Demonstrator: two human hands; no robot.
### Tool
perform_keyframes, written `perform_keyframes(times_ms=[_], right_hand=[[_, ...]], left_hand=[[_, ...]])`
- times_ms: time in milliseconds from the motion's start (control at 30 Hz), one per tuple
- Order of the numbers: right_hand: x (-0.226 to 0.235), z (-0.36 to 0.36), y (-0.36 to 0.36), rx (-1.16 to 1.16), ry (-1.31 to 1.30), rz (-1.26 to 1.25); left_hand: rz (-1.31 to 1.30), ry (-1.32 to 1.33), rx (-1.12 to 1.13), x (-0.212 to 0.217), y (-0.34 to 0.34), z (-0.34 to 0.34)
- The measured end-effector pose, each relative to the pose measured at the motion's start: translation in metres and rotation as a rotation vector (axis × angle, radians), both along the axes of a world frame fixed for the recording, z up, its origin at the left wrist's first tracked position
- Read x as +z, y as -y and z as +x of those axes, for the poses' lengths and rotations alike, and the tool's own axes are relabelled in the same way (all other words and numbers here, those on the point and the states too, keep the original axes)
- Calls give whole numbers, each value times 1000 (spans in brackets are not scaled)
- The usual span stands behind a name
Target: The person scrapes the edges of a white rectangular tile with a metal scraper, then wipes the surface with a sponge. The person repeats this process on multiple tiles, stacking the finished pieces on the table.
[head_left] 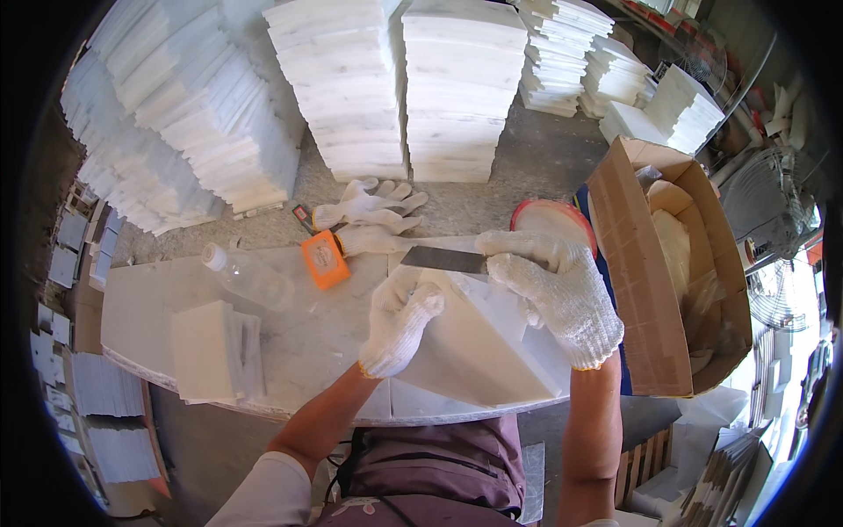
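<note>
My right hand (pixel 562 290), in a white knit glove, pinches the right end of a flat dark grey strip (pixel 446 260); whether it is a blade or an abrasive piece I cannot tell. A white marble tile (pixel 496 347) is tilted over the worktable in front of me. Its left edge is gripped by my gloved left hand (pixel 399 321), thumb on the near face, other fingers partly hidden. The strip lies across the tile's far end, above my left hand.
Beyond my hands lie spare white gloves (pixel 369 209), an orange tape measure (pixel 325 260) and a clear bottle (pixel 250 277). A few tiles (pixel 211 351) stand at left. Tall tile stacks (pixel 461 97) rise behind. A cardboard box (pixel 645 290) and red-rimmed round container (pixel 553 218) are at right.
</note>
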State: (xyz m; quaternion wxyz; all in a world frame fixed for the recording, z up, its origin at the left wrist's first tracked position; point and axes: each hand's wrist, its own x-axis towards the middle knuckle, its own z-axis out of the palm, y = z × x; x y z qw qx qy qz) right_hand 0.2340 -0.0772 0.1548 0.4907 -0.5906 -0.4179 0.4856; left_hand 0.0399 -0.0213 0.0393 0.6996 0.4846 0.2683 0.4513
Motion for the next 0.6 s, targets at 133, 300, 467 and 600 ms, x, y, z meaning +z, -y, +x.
perform_keyframes(times_ms=[133, 300, 467, 600], right_hand=[[-6, 1, -2, -153, 110, 67], [-52, 27, 11, -620, 298, 181], [-93, 44, 10, -714, 1163, 136], [-125, 58, 0, -637, 1271, -14]], left_hand=[[55, -80, 40, 14, 2, 3], [37, -43, 23, 10, 4, 6], [65, 32, 34, 6, 6, 3], [38, -15, -7, 6, 3, 4]])
